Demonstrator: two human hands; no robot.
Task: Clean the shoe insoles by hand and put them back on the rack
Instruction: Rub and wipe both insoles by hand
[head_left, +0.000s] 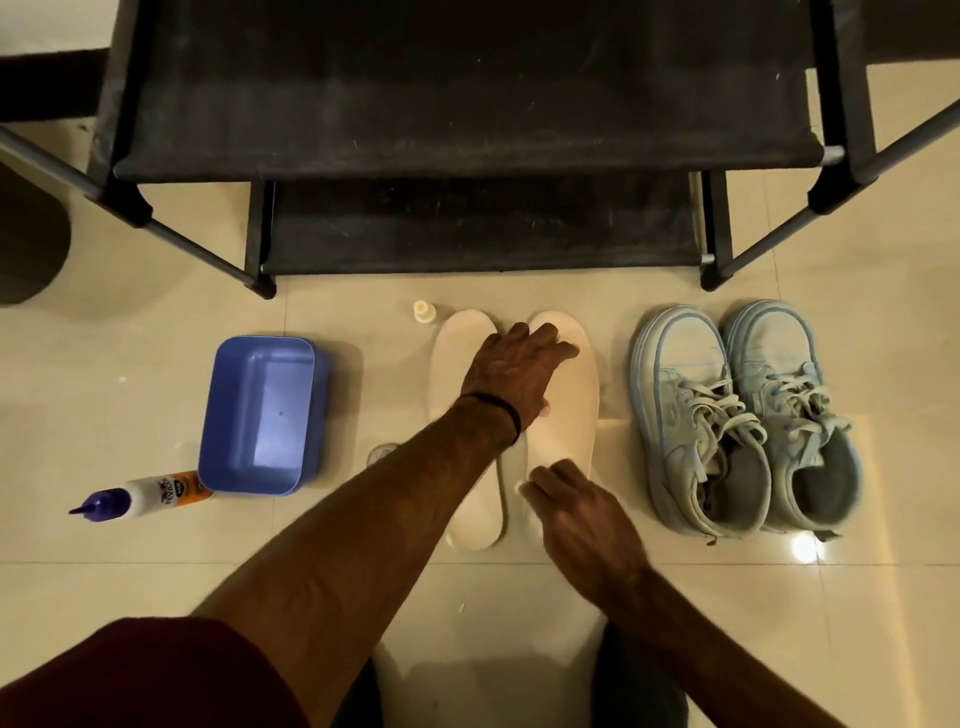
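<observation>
Dim, warm yellowish indoor light. Bright specular glare spot on glossy beige tile floor (804, 546) beside pale blue lace-up sneakers (743, 415). Soft shadows under black fabric-shelved shoe rack (467, 119); shelves nearly featureless dark. Right hand (582, 519) slightly motion-blurred. Wide-angle distortion bends rack poles outward at edges. Overall image soft, mildly grainy; corners darker.
</observation>
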